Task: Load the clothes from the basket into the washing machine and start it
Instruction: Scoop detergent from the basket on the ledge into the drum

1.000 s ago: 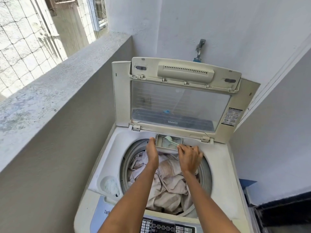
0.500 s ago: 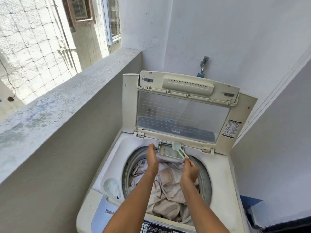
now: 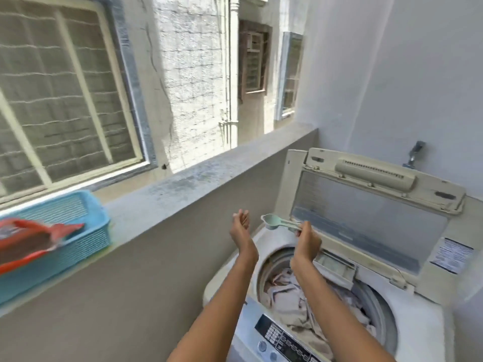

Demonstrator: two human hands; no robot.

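1. The single head view is looking from the person's head height, forward and down, and it is facing the corner where the parapet ledge [image 3: 209, 176] is meeting the white wall.
2. It is sitting close over the open washing machine [image 3: 392, 304], which is filling the lower right; the forearms are entering from the bottom edge.
3. Its wide angle is taking in the blue basket [image 3: 65, 231] at the far left and the neighbouring building's windows beyond the ledge.
4. Only one view is being given, so no second view is sharing the scene.
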